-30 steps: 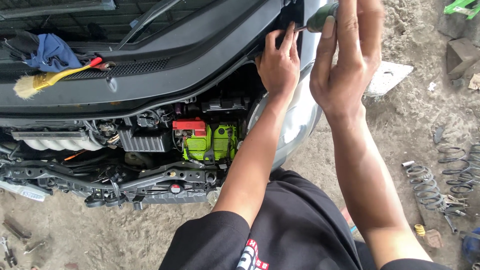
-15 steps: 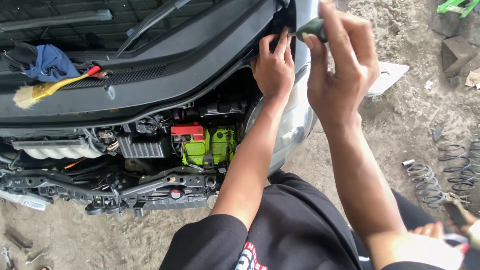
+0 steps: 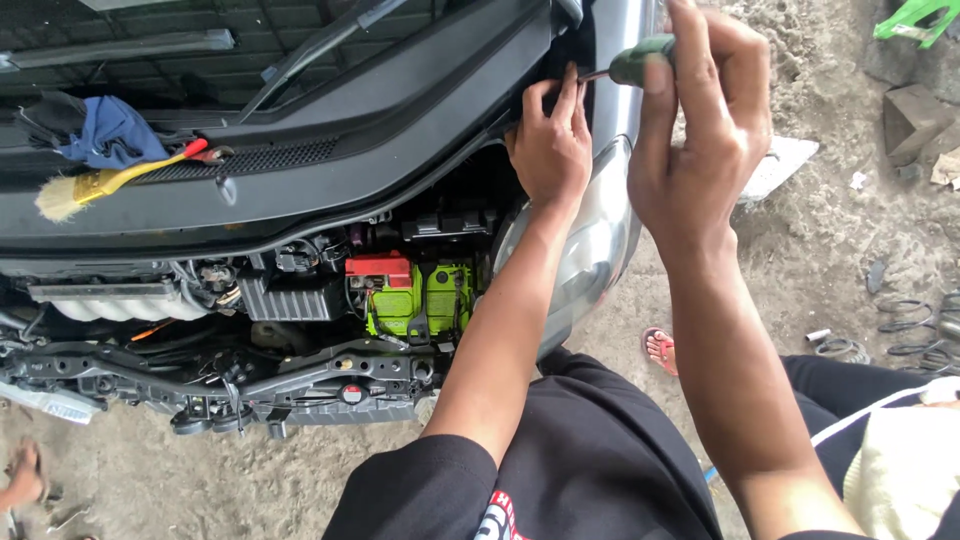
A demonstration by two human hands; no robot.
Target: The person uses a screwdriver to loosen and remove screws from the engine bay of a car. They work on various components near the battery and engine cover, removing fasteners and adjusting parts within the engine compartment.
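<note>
I see the screwdriver (image 3: 640, 62) near the top of the view, at the corner of the car where the dark cowl panel (image 3: 400, 110) meets the silver fender (image 3: 620, 60). Its long axis lies almost level, tilted slightly: the green handle sits to the right and the thin shaft points left, its tip reaching the gap at the panel's end. My right hand (image 3: 705, 130) is closed around the handle, fingers wrapped over the top of it. My left hand (image 3: 550, 140) lies flat on the edge of the panel just beside the tip, fingers stretched up and holding nothing that I can make out; whether a fingertip touches the shaft I cannot tell.

Below the hands, the headlight (image 3: 590, 250) curves around the car's corner, partly behind my left forearm. Further left, the open engine bay shows a bright green battery (image 3: 420, 300) with a red cap (image 3: 378, 268) at its upper left corner. On the cowl's far left end rests a brush (image 3: 95, 185) with a yellow handle, lying next to a blue cloth (image 3: 110, 135). On the dirt floor at the right edge lie coil springs (image 3: 910, 320), and a sandalled foot (image 3: 662, 350) shows near the car's corner. Another person's hand (image 3: 20, 475) appears at the bottom left corner.
</note>
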